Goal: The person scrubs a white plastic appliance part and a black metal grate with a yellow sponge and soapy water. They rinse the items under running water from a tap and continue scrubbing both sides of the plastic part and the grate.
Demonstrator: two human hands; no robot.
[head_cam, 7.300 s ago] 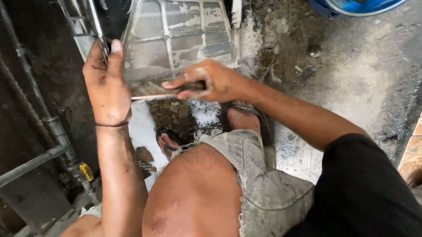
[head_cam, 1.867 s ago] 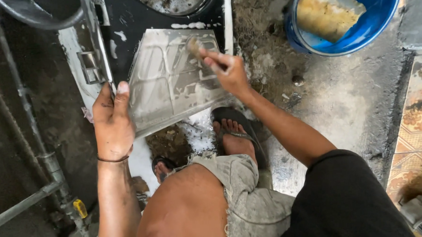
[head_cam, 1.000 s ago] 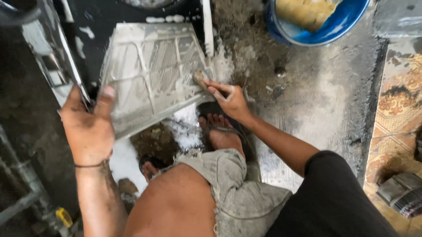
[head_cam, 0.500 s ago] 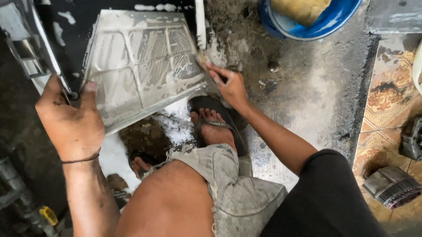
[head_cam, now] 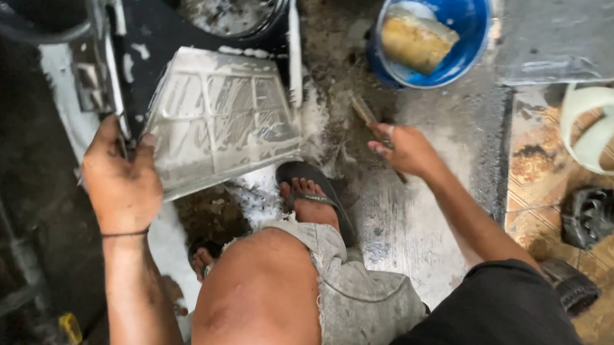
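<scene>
One head-worn camera looks steeply down (close range) over knees at wet floor [head_cam: 418,230].

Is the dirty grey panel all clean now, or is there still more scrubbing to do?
Partly done, I think. The grey panel is covered in white suds, so it looks scrubbed. The left hand grips its edge, while the right hand holds a brush away from it, near the blue bucket. Suds and brown muck remain, so rinsing looks left.
</scene>
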